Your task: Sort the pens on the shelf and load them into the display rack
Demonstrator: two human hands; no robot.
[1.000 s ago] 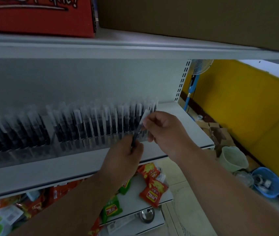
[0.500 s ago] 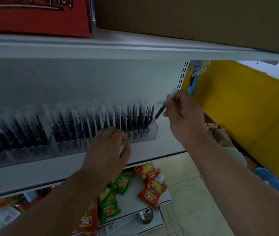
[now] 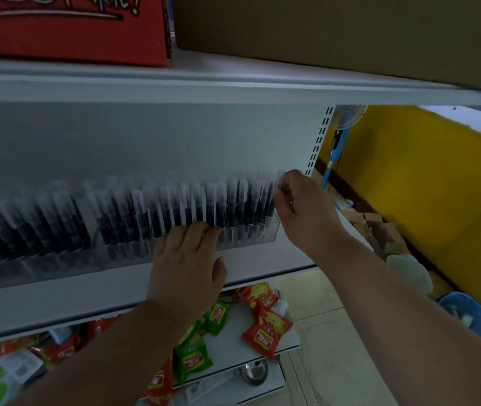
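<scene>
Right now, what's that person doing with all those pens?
A person is filling a clear display rack on a white shelf with dark pens. The right hand pinches the top of one pen at the rack's right end, slotting it in beside the others. The left hand rests flat against the front of the rack, fingers touching the pens. Snack packets lie on the shelf below.

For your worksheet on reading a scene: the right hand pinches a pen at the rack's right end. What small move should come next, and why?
Probably lower the pen straight down into the rack. The right hand pinches its cap above the end slot, and the left hand lies flat against the rack front.
</scene>
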